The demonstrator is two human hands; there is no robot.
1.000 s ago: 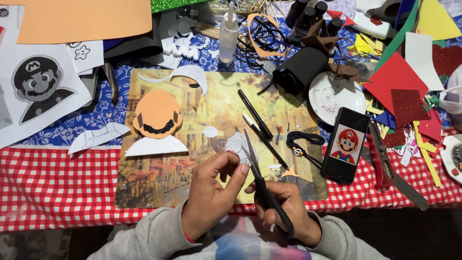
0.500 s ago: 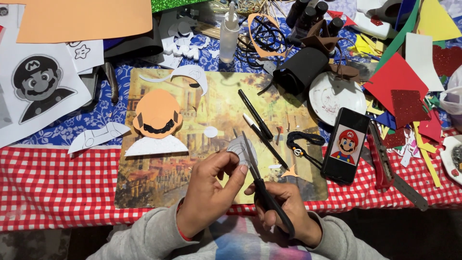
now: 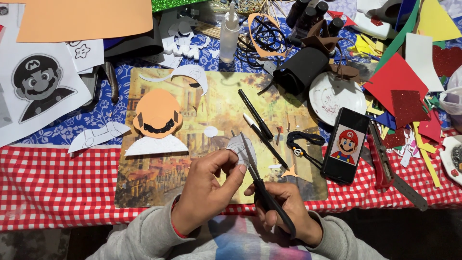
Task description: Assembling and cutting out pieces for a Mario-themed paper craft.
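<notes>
A small white paper piece [image 3: 239, 146] is pinched by the left hand [image 3: 207, 185]. Black scissors [image 3: 262, 190], blades at twelve o'clock, are gripped by the right hand [image 3: 284, 209].

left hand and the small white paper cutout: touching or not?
Touching. The head view shows the left hand pinching the white paper cutout between thumb and fingertips, with the scissors in the right hand at its edge.
</notes>
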